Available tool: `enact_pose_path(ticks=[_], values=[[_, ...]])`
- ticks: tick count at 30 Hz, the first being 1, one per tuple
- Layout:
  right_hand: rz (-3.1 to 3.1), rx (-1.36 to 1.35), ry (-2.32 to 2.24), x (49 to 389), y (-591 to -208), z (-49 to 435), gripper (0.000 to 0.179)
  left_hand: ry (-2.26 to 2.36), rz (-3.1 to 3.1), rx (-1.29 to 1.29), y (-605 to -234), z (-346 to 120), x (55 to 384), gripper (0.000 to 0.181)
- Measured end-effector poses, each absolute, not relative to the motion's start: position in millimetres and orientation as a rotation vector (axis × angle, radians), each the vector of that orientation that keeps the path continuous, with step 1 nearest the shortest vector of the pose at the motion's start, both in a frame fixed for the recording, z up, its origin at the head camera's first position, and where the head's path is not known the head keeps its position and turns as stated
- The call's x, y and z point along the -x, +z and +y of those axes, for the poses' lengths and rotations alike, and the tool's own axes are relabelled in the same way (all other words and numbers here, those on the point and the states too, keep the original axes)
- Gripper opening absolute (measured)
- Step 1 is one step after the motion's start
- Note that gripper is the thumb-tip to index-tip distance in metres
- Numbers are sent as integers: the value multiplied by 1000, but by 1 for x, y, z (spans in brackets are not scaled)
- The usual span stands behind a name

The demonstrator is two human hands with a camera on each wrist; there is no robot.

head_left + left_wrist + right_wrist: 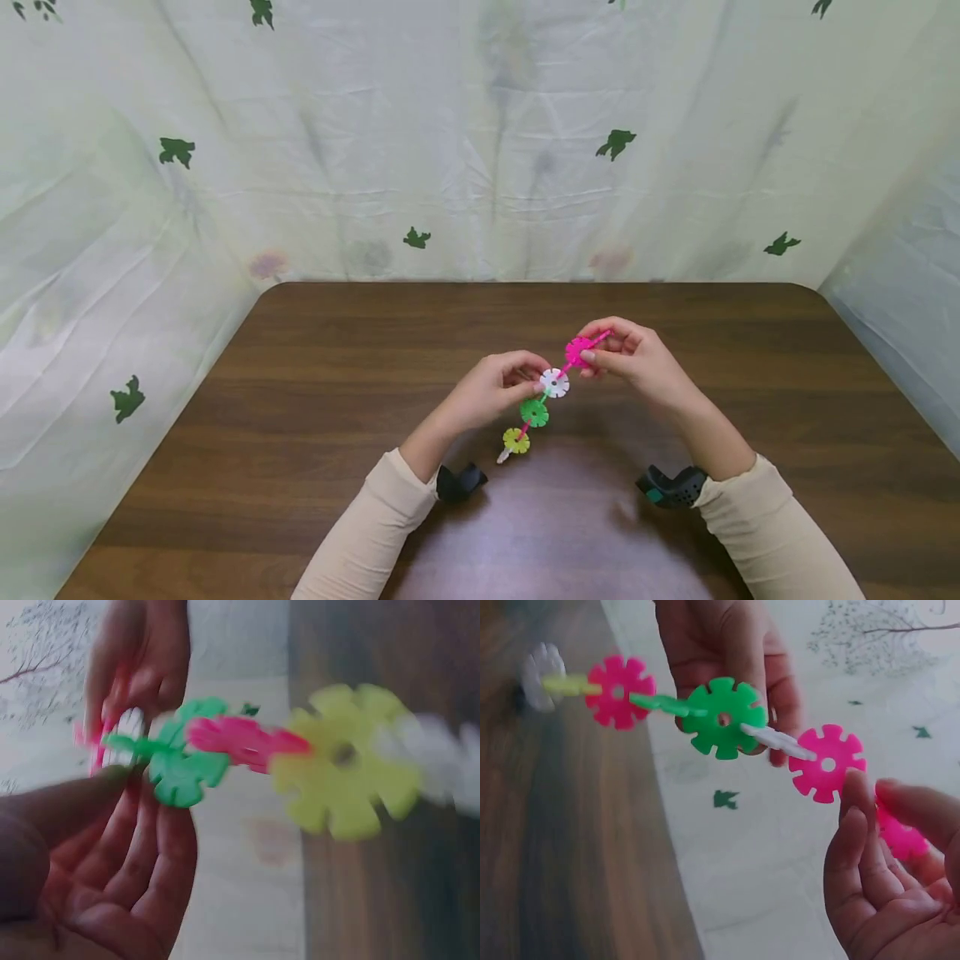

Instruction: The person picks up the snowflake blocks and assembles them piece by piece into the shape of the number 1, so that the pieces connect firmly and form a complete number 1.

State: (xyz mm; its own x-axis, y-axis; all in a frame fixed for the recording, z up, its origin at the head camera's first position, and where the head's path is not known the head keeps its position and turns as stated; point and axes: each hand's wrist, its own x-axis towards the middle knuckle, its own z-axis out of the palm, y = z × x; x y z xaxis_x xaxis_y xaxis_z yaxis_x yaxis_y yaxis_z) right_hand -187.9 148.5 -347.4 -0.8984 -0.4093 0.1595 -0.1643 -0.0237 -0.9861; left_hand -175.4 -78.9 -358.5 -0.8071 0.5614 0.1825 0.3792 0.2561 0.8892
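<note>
A chain of slotted plastic flower discs hangs tilted between both hands above the table. From its lower end come a white disc (544,677), a yellow disc (345,759), a pink disc (621,691), green discs (725,718) and a white disc (555,382); pink discs (578,352) form the upper end. My left hand (487,387) pinches the chain around the upper white disc and the green disc beside it. Higher up, my right hand (645,362) holds the pink end between thumb and fingers, which partly cover it.
Below the hands lies a brown wooden table (300,467). A pale curtain (337,150) with green leaf-like shapes hangs behind it and along both sides. Dark wrist straps (672,487) sit by the beige sleeves (780,533).
</note>
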Motion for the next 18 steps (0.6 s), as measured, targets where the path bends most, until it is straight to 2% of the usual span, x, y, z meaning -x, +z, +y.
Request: enact_pose_path(ticks=[8, 13, 18], values=[[2143, 603, -1959, 215, -365, 138, 41, 1844, 2128, -638, -365, -62, 166, 27], [2200, 699, -1814, 231, -388, 134, 42, 1739, 2186, -516, -379, -53, 173, 30], [2274, 737, -1602, 241, -406, 134, 41, 1522, 2305, -483, -394, -46, 182, 22]])
